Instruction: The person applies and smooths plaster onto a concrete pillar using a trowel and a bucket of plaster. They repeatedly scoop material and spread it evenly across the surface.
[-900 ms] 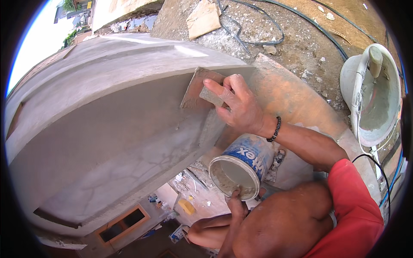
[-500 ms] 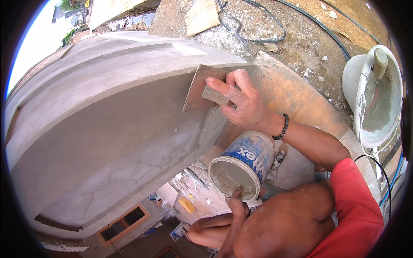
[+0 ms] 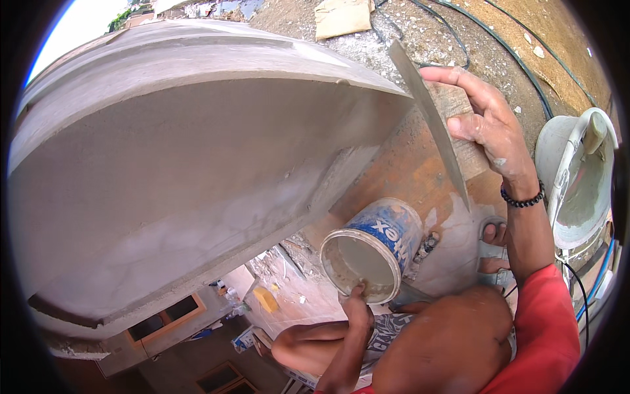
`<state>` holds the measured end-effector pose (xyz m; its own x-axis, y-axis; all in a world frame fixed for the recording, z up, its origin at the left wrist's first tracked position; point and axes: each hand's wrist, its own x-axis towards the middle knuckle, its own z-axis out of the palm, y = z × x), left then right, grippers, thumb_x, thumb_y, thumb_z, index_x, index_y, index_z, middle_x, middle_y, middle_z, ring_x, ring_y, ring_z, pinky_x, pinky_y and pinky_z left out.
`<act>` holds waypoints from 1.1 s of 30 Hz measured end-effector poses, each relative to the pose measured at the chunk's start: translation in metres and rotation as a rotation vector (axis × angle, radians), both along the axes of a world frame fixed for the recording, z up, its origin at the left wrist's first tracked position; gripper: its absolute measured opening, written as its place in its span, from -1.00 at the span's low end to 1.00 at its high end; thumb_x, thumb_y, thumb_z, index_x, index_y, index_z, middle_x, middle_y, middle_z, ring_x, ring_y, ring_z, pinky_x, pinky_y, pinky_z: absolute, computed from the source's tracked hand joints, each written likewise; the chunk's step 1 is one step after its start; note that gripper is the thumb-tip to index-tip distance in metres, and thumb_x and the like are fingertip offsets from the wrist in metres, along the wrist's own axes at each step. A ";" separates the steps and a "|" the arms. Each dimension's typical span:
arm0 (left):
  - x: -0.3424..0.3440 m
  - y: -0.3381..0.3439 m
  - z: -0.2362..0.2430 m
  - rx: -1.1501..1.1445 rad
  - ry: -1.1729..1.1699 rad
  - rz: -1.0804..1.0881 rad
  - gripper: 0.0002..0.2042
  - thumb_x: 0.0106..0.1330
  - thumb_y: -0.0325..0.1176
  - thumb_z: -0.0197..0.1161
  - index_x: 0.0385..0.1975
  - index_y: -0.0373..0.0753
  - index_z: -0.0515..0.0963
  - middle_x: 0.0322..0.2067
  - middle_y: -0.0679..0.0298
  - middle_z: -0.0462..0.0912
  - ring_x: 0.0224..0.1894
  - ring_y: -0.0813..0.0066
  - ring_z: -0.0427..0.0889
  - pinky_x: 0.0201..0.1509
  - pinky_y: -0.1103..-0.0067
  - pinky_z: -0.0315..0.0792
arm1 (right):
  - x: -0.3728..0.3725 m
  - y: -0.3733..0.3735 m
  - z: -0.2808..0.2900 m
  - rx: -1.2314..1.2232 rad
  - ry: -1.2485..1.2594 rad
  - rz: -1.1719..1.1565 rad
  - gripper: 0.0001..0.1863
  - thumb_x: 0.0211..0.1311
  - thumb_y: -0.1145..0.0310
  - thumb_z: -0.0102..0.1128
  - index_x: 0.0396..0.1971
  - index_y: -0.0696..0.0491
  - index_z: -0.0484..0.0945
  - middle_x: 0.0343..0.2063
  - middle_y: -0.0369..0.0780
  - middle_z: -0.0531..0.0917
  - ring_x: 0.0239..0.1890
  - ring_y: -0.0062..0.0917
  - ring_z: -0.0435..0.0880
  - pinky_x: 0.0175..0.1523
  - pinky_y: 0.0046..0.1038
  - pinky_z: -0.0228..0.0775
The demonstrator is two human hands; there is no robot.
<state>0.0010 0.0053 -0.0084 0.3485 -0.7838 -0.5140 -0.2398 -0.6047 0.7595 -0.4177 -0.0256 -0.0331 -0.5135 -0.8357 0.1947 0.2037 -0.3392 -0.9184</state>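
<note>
My right hand [image 3: 489,125] grips the wooden block on the back of a plastering float [image 3: 434,125], whose thin flat plate is turned edge-on. The float stands off the wall, just right of the end of a grey plastered recess [image 3: 216,144]. Closed on the rim of a tilted white-and-blue bucket [image 3: 374,246], my left hand [image 3: 357,307] has its thumb over the lip. Grey, wet-looking contents show inside the bucket, and its mouth points toward the lower left. My left fingers beneath the rim are mostly hidden.
A white hard hat-shaped container [image 3: 581,180] with grey residue stands at the right. Hoses [image 3: 499,49] cross the rubble-strewn ground near a flattened paper bag [image 3: 342,18]. A brown board [image 3: 387,164] lies under the float. A yellow block [image 3: 266,299] sits lower down.
My right hand has drawn the float off the recess surface, to the right, and turned its plate edge-on. My left hand still grips the bucket. The view has shifted slightly.
</note>
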 end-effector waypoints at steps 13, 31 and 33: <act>0.008 0.000 -0.003 -0.002 0.081 -0.067 -0.43 0.13 -0.65 0.14 0.23 -0.38 0.30 0.04 0.09 0.54 0.03 0.28 0.57 0.17 0.42 0.44 | -0.030 -0.047 0.061 0.200 0.095 0.355 -0.53 0.07 0.34 0.23 0.05 0.08 0.63 -0.15 -0.29 0.64 -0.21 -0.67 0.57 -0.03 -0.70 0.37; 0.012 -0.001 -0.005 0.004 0.150 -0.069 -0.39 0.15 -0.65 0.19 0.28 -0.34 0.27 0.10 0.12 0.51 0.11 0.28 0.52 0.24 0.44 0.38 | 0.081 -0.030 0.017 0.134 0.412 -0.382 -0.30 0.06 0.45 0.42 0.27 0.16 0.42 -0.03 -0.08 0.60 -0.07 -0.42 0.64 -0.03 -0.46 0.49; 0.010 -0.001 -0.002 0.007 0.135 -0.068 -0.39 0.15 -0.65 0.19 0.27 -0.34 0.27 0.09 0.12 0.51 0.10 0.28 0.52 0.24 0.44 0.38 | 0.092 -0.041 0.019 0.110 0.457 -0.404 -0.28 0.05 0.44 0.43 0.28 0.14 0.42 -0.15 -0.09 0.59 -0.19 -0.40 0.62 -0.12 -0.45 0.48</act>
<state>0.0107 0.0044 -0.0107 0.2223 -0.7992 -0.5584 -0.1764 -0.5963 0.7832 -0.3261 -0.0664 -0.0136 -0.6784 -0.6205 0.3934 -0.3434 -0.2056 -0.9164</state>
